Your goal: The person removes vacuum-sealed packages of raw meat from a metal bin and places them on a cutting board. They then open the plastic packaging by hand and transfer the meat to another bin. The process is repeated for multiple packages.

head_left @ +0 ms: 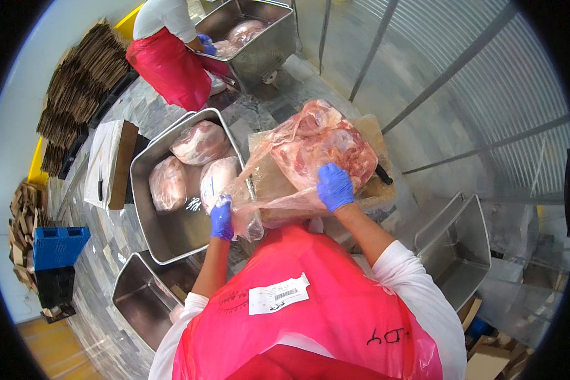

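A large raw cut of meat (323,149) rests on a cardboard box (266,180) in front of me, partly inside a clear plastic bag (269,206). My left hand (221,218), in a blue glove, is closed on the bag's edge at the left of the meat. The blue-gloved right hand (334,187) is closed on the plastic against the meat's near side, so the bag stretches between both hands. A black-handled tool (383,174) lies at the meat's right; its other end is hidden.
Left of the box, a metal tub (171,240) holds bagged meat pieces (199,142). Other metal tubs stand at the lower left (139,297) and right (459,272). A person in a red apron (174,69) works at a far tub (266,54). Flattened cardboard (76,82) is stacked at the left.
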{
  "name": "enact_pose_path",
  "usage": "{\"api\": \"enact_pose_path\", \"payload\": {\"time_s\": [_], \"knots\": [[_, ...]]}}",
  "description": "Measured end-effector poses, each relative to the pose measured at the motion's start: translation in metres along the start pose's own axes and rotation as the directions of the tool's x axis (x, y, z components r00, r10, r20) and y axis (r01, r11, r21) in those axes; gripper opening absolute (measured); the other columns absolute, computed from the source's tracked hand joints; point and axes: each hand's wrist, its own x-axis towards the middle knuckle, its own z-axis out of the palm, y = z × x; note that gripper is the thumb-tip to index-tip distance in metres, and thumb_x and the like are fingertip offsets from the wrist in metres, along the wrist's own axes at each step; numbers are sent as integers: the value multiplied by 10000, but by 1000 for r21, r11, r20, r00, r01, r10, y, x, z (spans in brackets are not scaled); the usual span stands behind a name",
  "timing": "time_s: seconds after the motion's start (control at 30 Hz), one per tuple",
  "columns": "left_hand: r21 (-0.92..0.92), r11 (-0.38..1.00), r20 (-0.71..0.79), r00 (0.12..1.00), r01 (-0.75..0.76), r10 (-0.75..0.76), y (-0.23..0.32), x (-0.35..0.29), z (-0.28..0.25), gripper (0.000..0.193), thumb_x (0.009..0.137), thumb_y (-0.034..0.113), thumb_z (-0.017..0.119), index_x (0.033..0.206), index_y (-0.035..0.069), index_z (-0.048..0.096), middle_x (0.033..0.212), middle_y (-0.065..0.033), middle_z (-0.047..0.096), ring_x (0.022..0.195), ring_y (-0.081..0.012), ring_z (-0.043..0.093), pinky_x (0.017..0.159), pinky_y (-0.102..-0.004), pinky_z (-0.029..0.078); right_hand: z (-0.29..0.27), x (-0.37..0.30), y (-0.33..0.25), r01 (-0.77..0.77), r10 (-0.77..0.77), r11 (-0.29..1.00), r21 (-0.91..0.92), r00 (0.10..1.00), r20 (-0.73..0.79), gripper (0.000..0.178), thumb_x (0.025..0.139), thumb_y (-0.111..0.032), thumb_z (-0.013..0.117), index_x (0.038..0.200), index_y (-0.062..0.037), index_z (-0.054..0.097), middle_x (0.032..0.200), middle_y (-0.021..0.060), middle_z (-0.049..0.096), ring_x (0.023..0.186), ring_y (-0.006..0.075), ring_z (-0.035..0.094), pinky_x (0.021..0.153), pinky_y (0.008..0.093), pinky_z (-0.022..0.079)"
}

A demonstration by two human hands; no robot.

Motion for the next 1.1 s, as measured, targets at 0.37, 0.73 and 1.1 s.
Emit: {"api": "enact_pose_path", "payload": {"time_s": [0.37,0.73,1.1], "knots": [[164,979,39,992,-124,119,-18,-5,-5,137,942,202,606,867,88,593,797,51,542,695,-64,445,599,-256,387,8,123,6,146,-101,960,238,976,-192,285,816,-230,578,1038,-58,628,1035,212,662,943,413,645,865,487,520],[293,826,140,876,-482,461,36,21,59,217,870,77,687,1072,36,616,914,-15,619,857,-120,587,777,-284,492,-35,77,20,188,-204,976,106,964,171,228,729,-295,618,752,-74,666,860,196,656,818,386,634,765,495,512],[480,600,532,756,-640,381,44,80,147,517,790,108,721,1254,4,517,1097,-161,638,972,-314,636,851,-389,505,-37,47,-3,253,-144,941,226,902,-408,294,743,-295,672,960,-102,625,1049,158,600,983,372,556,795,492,468]]}}
